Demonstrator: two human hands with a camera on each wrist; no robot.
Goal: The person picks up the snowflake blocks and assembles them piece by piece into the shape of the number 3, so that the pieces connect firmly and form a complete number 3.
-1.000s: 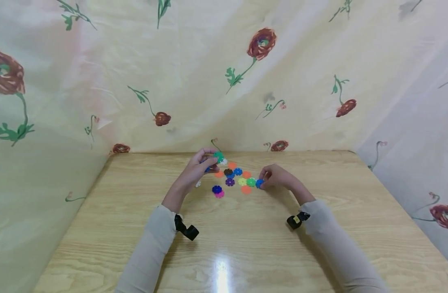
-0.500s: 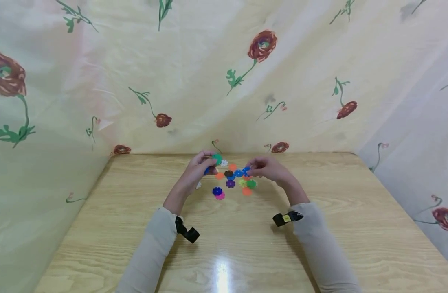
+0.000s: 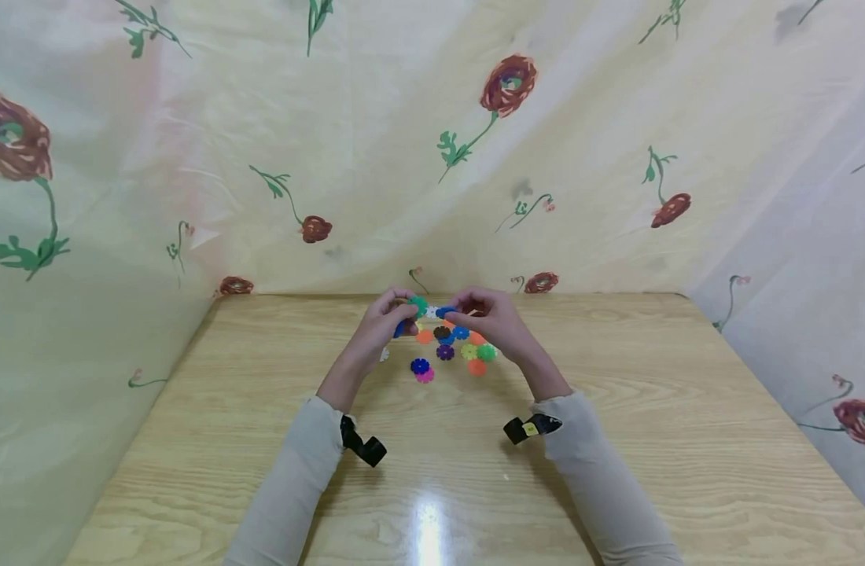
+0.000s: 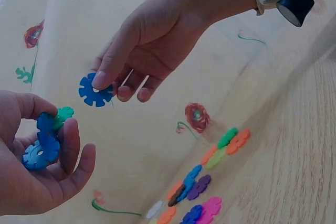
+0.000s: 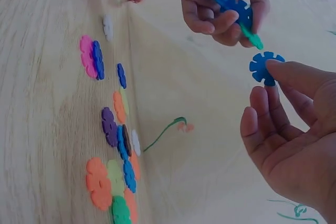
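My left hand [image 3: 376, 330] pinches a small chain of joined, notched plastic discs: blue discs [image 4: 41, 151] with a green disc [image 4: 64, 117] at the end, pointing toward the other hand. Between thumb and fingertips, my right hand [image 3: 499, 322] holds a single blue notched disc [image 5: 265, 68]. In the right wrist view this blue disc is close to the green one, with a narrow gap showing. Both hands are raised above the table at its far side. Part of the chain is hidden by the left fingers.
Loose notched discs lie below the hands on the wooden table [image 3: 432, 440], among them a purple disc [image 3: 444, 352], a pink disc [image 3: 425, 376], an orange disc [image 3: 476, 367] and a green disc [image 3: 486, 352]. Behind the table hangs a flowered cloth [image 3: 376, 157].
My right hand has lifted a blue disc from the right end of the loose discs and carried it left and up, near the left hand. The left hand has hardly moved.
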